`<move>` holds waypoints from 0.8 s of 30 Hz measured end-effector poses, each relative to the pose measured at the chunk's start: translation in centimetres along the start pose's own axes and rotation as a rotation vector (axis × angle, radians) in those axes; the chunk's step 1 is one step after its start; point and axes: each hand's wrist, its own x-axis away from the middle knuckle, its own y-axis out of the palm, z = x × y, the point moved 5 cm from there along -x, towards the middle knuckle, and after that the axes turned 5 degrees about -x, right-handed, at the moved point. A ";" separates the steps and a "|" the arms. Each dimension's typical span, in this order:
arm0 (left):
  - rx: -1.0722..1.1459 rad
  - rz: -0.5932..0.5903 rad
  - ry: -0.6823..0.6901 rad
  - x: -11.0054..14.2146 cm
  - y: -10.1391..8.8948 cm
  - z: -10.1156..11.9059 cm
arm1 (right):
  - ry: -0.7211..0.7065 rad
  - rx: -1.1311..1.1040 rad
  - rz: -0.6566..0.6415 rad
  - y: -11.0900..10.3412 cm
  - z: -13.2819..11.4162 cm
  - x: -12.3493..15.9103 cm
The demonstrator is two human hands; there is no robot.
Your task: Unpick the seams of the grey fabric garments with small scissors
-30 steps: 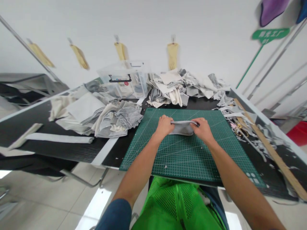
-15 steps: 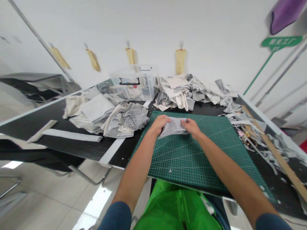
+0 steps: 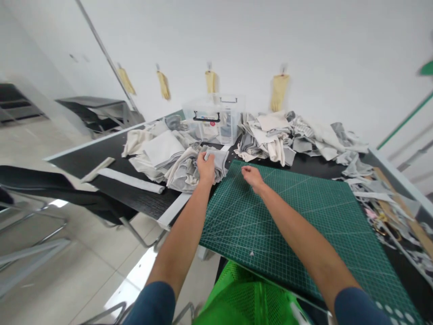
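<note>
Bright, even light washes the plain white wall [image 3: 237, 45], with soft shadows beside the yellow rubber gloves [image 3: 279, 92], strong glare on the pale tiled floor [image 3: 91, 271] at lower left, mild overall softness, and wide-angle stretching towards the frame's edges.

The left hand [image 3: 206, 169] hides part of the grey cloth [image 3: 220, 158]. Print on the far clear box [image 3: 208, 130] is too small to read. The right edge cuts off the green sign [image 3: 427, 68]; the bottom edge crops the green mesh garment [image 3: 245, 298].
</note>
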 end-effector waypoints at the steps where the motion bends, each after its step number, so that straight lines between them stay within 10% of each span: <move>1: -0.071 0.006 0.043 -0.2 -0.5 0.0 | -0.009 0.008 -0.028 1.1 -0.2 -0.1; 7: -0.899 -0.016 0.282 2.7 -1.8 -0.2 | -0.035 0.128 -0.204 6.7 -0.1 0.1; 11: -1.100 -0.177 0.322 4.1 -0.5 -0.9 | -0.034 0.236 -0.174 6.3 0.7 -0.3; 24: -0.913 -0.407 0.561 8.0 12.0 2.0 | -0.101 0.482 0.448 -12.7 3.1 -4.1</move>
